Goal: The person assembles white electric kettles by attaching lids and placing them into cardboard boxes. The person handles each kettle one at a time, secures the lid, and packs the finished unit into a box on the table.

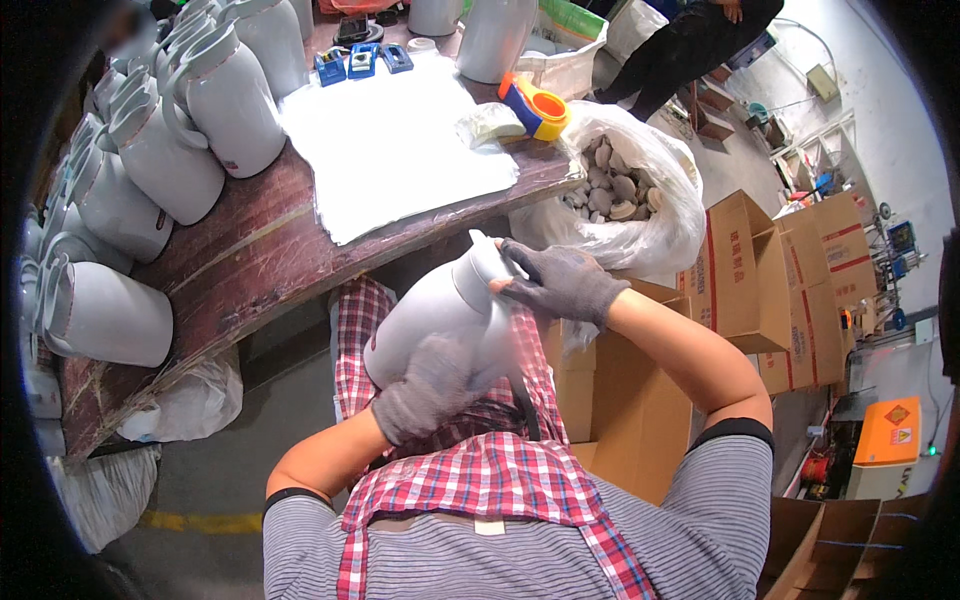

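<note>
A pale grey thermos jug (418, 312) lies tilted over my lap, its spout end pointing away from me and to the right. My left hand (432, 392), in a grey glove and blurred, holds the lower side of its body. At the top end, my gloved right hand (562, 282) grips the jug by the lid and spout area, with bare fingertips showing. Part of the handle side is hidden by my hands. Under the jug is a red checked apron (480, 470).
Many similar jugs (235, 100) crowd the left of the dark wooden table (250, 235). White sheets (390, 150), a tape dispenser (540, 106) and small blue items (362, 60) lie there. A bag of round lids (660, 240) and cardboard boxes (735, 270) stand at right; a person (690, 45) is beyond.
</note>
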`<state>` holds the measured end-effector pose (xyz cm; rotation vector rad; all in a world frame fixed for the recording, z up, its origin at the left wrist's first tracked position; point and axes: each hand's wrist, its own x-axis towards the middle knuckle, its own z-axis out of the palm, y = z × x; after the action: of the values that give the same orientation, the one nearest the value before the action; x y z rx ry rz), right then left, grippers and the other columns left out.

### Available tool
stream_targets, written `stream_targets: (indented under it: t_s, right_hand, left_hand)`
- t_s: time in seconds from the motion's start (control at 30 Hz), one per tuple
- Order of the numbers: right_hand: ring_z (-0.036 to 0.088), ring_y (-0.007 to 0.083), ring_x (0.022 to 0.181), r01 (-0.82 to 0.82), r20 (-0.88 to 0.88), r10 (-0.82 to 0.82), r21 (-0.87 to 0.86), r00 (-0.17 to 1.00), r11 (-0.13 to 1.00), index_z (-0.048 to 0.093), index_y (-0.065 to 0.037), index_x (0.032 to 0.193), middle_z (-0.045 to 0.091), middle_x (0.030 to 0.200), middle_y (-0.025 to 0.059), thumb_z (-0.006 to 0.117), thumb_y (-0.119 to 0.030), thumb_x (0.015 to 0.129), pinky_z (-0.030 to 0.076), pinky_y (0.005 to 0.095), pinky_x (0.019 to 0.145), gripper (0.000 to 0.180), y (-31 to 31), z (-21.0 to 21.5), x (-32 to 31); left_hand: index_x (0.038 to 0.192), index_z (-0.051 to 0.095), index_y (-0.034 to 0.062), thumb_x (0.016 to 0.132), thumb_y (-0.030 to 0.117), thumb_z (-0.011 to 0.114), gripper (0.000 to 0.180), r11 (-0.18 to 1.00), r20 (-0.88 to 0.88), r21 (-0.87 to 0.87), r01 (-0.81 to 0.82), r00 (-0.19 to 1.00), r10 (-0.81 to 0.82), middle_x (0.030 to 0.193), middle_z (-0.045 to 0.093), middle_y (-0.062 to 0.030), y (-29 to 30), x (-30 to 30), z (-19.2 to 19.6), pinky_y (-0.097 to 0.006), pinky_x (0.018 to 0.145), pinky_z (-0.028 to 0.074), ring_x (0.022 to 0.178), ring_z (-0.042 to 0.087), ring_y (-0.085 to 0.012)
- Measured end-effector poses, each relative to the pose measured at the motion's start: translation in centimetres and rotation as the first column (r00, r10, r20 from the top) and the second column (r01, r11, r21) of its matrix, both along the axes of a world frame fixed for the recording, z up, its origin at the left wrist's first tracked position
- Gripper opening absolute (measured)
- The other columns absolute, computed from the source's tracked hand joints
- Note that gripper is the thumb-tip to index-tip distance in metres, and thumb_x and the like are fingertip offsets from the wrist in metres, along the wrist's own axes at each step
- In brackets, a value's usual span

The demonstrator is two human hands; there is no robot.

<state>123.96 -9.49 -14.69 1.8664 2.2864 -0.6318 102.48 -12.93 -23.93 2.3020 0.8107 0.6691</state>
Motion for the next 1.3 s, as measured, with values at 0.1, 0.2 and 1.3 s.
stream_targets:
  t_s: [0.1,0.2,1.3]
  right_hand:
    - [0.065,0.0401,0.096,0.006,0.074,-0.002,-0.059,0.997,0.998,0.055,-0.006,0.120,0.067,0.098,0.0246,0.042,-0.062,0.092,0.048,0.0495,0.083,0.064,2.9,-0.7,-0.7]
    - [0.065,0.0393,0.098,0.017,0.169,-0.003,-0.081,0.986,0.997,0.059,-0.006,0.118,0.068,0.100,0.0239,0.042,-0.060,0.093,0.049,0.0475,0.084,0.062,4.4,-1.5,-1.1]
    - [0.054,0.0110,0.074,0.182,-0.957,-0.151,-0.107,0.248,0.978,0.065,0.004,0.101,0.063,0.083,0.0050,0.066,-0.034,0.090,0.044,0.0247,0.066,0.039,26.7,-9.0,-12.0]
  left_hand:
    - [0.111,0.052,-0.0048,0.088,0.039,0.064,0.051,0.998,-0.233,0.067,-0.014,0.972,0.030,0.076,0.064,-0.0221,-0.6,3.3,0.0,-0.047,0.067,0.052,0.070,0.065,-0.0388]
    - [0.119,0.045,-0.0057,0.089,0.039,0.062,0.056,0.999,-0.278,0.023,-0.024,0.960,0.029,0.076,0.064,-0.0215,0.0,4.4,-0.6,-0.047,0.067,0.052,0.071,0.065,-0.0390]
    - [0.122,0.054,0.0001,0.091,0.016,0.062,0.035,0.752,0.613,-0.656,0.068,0.629,0.478,0.105,0.064,-0.0080,26.3,-6.2,-2.0,-0.030,0.086,0.054,0.100,0.064,-0.0182]
